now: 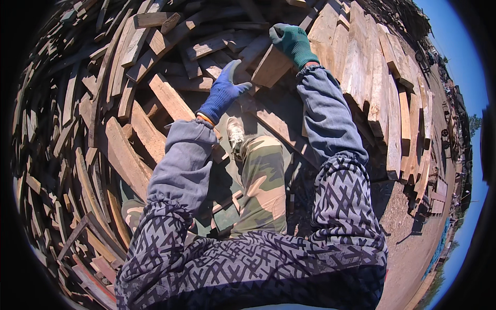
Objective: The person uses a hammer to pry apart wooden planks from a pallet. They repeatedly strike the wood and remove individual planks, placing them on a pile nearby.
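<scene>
My left hand (227, 87), in a blue knit glove with grey fingers, is held open with thumb and fingers apart. Nothing is in it, and the near end of a thick wooden board (270, 70) lies just to its right. My right hand (291, 43), in a green glove, has its fingers curled over the edge of that same board, farther along it. The board slants up and right beneath the hand, which hides part of it. Below my left hand, a squared timber (170, 97) slopes among other loose pieces.
Loose planks and offcuts (69, 100) are heaped along the left. On the right stands a stack of long boards (372, 77), with bare ground (407, 240) beside it. My shoe (235, 131) is planted between scattered pieces, close to a slanting plank (277, 126).
</scene>
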The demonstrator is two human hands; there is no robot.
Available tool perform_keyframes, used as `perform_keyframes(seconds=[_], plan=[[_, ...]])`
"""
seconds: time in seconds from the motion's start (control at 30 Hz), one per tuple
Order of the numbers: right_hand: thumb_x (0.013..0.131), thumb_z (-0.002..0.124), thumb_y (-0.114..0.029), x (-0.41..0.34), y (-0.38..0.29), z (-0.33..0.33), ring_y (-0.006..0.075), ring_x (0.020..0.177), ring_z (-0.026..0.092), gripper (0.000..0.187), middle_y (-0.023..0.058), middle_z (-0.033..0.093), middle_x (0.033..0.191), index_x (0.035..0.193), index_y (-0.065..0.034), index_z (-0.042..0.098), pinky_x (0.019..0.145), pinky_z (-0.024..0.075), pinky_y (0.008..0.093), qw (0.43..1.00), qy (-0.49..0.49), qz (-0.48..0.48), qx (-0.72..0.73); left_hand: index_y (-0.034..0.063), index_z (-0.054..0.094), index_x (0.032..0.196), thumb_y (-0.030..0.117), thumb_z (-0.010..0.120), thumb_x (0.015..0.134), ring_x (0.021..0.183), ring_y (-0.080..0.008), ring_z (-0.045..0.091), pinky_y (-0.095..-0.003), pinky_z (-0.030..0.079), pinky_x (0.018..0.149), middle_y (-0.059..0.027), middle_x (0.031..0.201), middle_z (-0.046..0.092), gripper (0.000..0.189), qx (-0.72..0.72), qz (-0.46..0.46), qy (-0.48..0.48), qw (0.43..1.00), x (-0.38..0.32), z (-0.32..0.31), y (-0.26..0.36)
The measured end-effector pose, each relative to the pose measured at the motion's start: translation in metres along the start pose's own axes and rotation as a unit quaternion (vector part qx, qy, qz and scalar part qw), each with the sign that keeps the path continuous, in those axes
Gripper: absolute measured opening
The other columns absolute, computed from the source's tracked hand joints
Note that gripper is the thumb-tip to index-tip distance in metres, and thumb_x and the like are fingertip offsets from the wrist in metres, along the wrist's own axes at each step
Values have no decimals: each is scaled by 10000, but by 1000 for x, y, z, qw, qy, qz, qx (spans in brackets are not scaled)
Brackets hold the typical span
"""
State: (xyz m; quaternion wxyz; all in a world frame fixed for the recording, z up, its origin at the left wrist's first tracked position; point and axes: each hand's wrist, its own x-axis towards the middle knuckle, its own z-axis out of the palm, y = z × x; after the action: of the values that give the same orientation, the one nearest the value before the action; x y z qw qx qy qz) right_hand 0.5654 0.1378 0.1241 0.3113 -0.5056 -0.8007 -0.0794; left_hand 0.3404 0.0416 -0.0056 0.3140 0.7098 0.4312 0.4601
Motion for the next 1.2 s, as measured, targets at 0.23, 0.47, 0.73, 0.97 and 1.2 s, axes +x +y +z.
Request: perform_keyframes(seconds=[0.23,0.47,0.73,0.97,1.2], plan=[[950,621,-354,-6,-8,-9,369,884,713,294,162,740,965,1031,-100,744,788,586,410,998,-44,22,-43,56,544,1395,156,734,844,1255,-354,583,-373,462,1093,-203,1366,598,591,-95,-77,-45,992,92,88,7],[979,582,-413,-5,-3,-14,327,890,727,353,124,760,979,1083,-124,756,813,580,406,998,-2,48,28,27,652,1239,217,764,855,1006,-314,698,-349,550,931,-177,1129,720,443,-146,-112,32,982,46,75,34],[969,630,-396,0,1,-10,288,917,741,371,124,768,995,1159,-94,730,810,574,363,997,29,46,56,1,641,1255,312,858,810,1016,-196,670,-310,532,927,-124,1157,711,584,-301,-180,16,936,-5,74,51],[938,675,-374,11,6,0,250,863,748,337,129,772,936,1071,-79,769,789,569,336,977,70,115,168,4,651,1214,276,863,810,983,-147,647,-299,525,905,-81,1116,712,531,-313,-160,-15,936,-15,77,69],[962,680,-366,-58,-84,-103,243,770,746,351,121,770,883,1034,-35,774,750,598,330,956,139,26,258,-6,656,1193,290,863,799,988,-208,693,-313,547,872,-130,1111,730,535,-251,-120,13,960,-9,74,99]])
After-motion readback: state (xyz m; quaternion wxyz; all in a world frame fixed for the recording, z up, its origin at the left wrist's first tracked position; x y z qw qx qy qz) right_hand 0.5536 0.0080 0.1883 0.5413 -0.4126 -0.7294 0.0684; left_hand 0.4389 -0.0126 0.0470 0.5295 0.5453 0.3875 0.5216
